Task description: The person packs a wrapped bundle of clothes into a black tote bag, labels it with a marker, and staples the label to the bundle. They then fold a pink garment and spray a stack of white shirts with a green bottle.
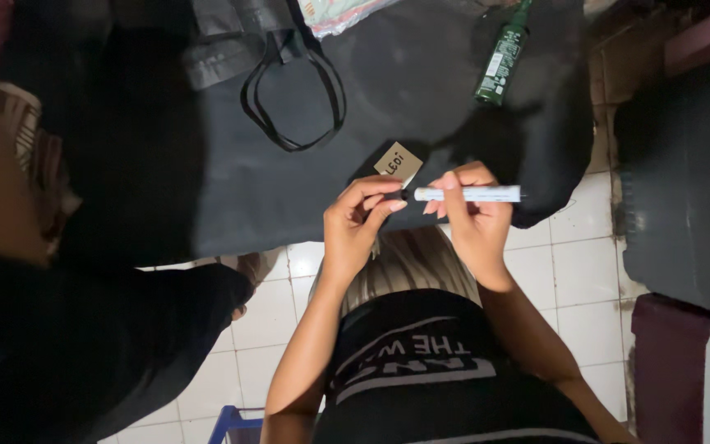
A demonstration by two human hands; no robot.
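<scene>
White marker pen held level in the right hand, its fingers pinching the barrel above a dark garment spread on the floor. The left hand sits just beside the pen's near end, fingers pressed together, apparently around a cap, though that is hard to tell. A small tan paper tag lies on the fabric just beyond both hands; a green bottle rests farther off. Labelling appears to be in hand, with the tip needing steady placement.

Marker in right hand — paper tag just behind, bottle farther back
</scene>
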